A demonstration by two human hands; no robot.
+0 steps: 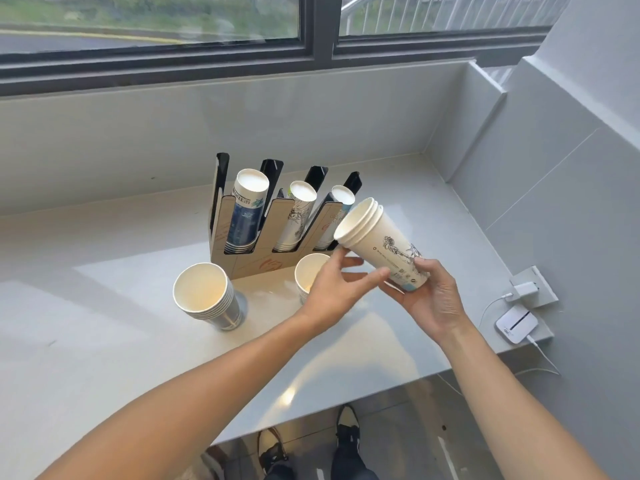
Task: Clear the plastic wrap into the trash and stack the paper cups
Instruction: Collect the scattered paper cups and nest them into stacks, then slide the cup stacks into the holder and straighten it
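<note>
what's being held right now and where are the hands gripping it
A tilted stack of white paper cups: the right hand grips its base, the left hand touches the side below the rim.

I'd call this an office or café drinks corner: a pale stone counter (104,341) under a dark-framed window (318,39), a cardboard cup dispenser (252,258) stocked with printed paper cups (247,209), and a plugged-in charger (524,291).

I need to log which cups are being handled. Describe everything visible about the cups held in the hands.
The held cup stack is a few tall white paper cups nested together, rims showing as rings, with line-drawing print on the side. It is tilted, mouth up and to the left, above the counter. The right hand cradles its base; the left hand fingertips touch near the rim.
</note>
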